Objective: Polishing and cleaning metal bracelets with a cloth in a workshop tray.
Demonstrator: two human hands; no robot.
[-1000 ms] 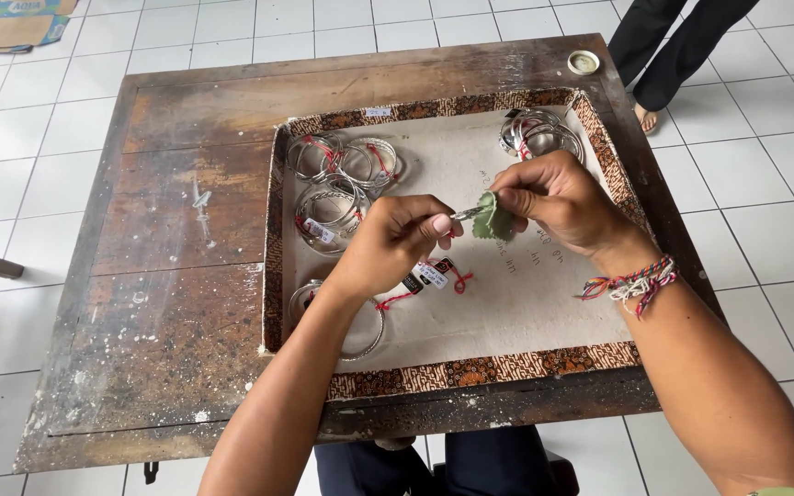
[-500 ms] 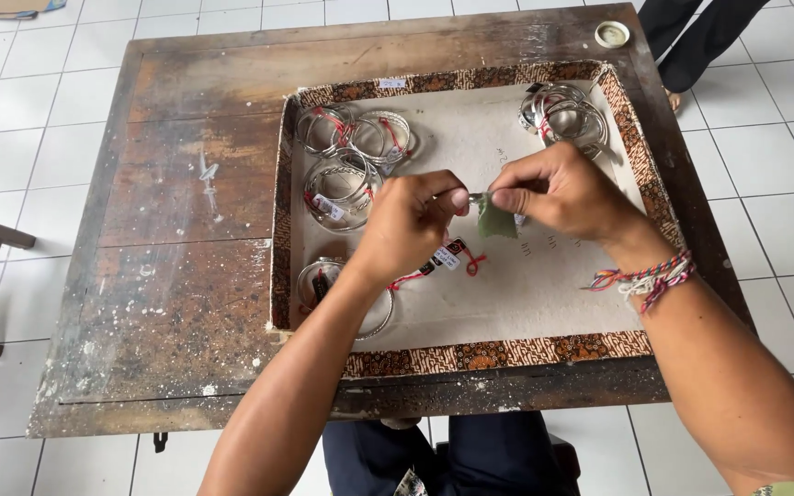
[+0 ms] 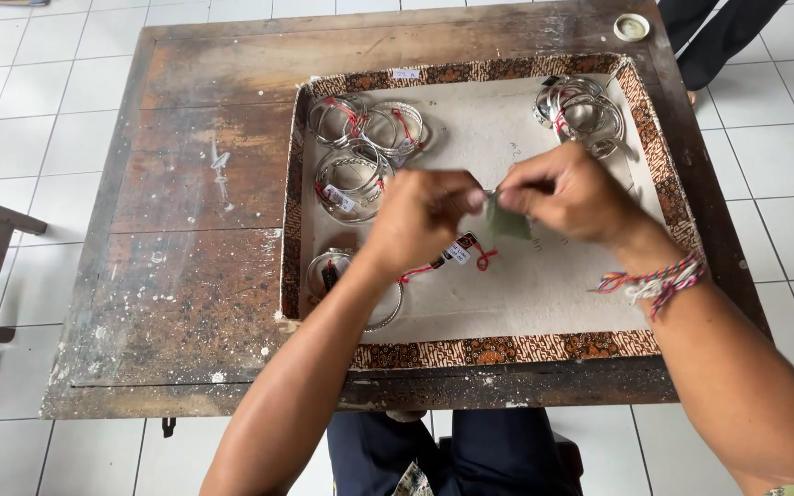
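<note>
Both hands meet mid-tray: left hand (image 3: 420, 220) pinches something small, prob. a bangle w/ red-string tag (image 3: 459, 252) dangling; right hand (image 3: 567, 193) clamps a green cloth (image 3: 507, 223) against it. Looks like rubbing/polishing; next needs steady grip, turning piece. Tray (image 3: 507, 349) beneath.

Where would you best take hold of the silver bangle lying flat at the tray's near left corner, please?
Probably the silver bangle by its left rim, coming from above: it lies flat, and the left forearm covers its right part.
</note>
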